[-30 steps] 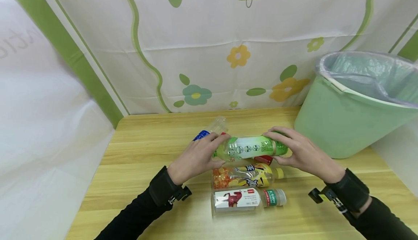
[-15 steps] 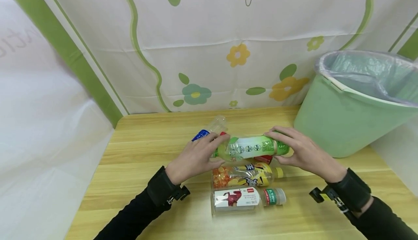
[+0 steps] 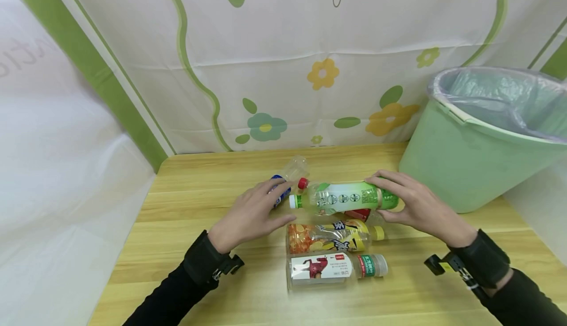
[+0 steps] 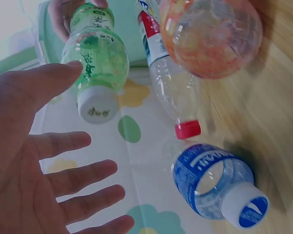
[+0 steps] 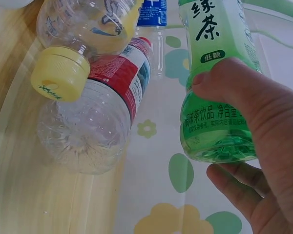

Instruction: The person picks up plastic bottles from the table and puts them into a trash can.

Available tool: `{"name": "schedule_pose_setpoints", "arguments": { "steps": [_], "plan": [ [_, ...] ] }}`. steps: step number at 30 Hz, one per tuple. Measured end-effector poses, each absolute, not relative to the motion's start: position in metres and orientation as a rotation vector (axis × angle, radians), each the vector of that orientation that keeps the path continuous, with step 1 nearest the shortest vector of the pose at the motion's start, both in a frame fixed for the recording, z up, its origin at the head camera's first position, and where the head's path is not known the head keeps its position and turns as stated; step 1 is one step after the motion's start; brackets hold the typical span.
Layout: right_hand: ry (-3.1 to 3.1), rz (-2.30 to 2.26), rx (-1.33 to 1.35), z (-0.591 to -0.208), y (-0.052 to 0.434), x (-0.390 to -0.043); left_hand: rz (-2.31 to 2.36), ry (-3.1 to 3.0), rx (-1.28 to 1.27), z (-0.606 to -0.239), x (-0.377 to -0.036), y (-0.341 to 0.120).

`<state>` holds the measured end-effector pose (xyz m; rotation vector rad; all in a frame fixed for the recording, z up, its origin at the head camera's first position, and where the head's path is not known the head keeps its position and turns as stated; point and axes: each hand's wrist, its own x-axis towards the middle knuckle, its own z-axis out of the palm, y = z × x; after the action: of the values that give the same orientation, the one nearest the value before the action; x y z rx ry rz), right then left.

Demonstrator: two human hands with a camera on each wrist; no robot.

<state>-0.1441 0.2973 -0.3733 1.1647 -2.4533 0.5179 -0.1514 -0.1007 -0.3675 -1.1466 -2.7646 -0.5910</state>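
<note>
My right hand [image 3: 392,199] grips the base end of a green tea bottle [image 3: 341,198], which lies level just above the other bottles, its white cap [image 4: 94,105] to the left. In the right wrist view, fingers and thumb of that hand [image 5: 254,146] curl round the green bottle [image 5: 217,73]. My left hand [image 3: 259,209] hovers open with spread fingers left of the cap, touching nothing; the left wrist view shows that hand [image 4: 49,161] apart from the bottle [image 4: 95,53].
On the wooden table [image 3: 199,203] lie a blue-label bottle [image 3: 283,190], a red-capped bottle [image 4: 188,129], a yellow-capped orange bottle [image 3: 332,237] and a clear bottle with a red-and-white label [image 3: 328,269]. A green lined bin [image 3: 478,144] stands at the right.
My left hand has let go of the green bottle's cap end and drawn back to the left, open. The right hand now holds the bottle alone.
</note>
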Motion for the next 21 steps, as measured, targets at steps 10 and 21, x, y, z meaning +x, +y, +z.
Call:
{"name": "schedule_pose_setpoints", "arguments": {
  "steps": [10, 21],
  "plan": [
    [-2.470, 0.486, 1.122, -0.375, 0.301, -0.142, -0.556, -2.866, -1.019, -0.375, -0.146, -0.120],
    [-2.474, 0.492, 1.091, -0.377, 0.309, -0.139, -0.477, -2.989, -0.829, -0.389, -0.137, -0.144]
  ]
}}
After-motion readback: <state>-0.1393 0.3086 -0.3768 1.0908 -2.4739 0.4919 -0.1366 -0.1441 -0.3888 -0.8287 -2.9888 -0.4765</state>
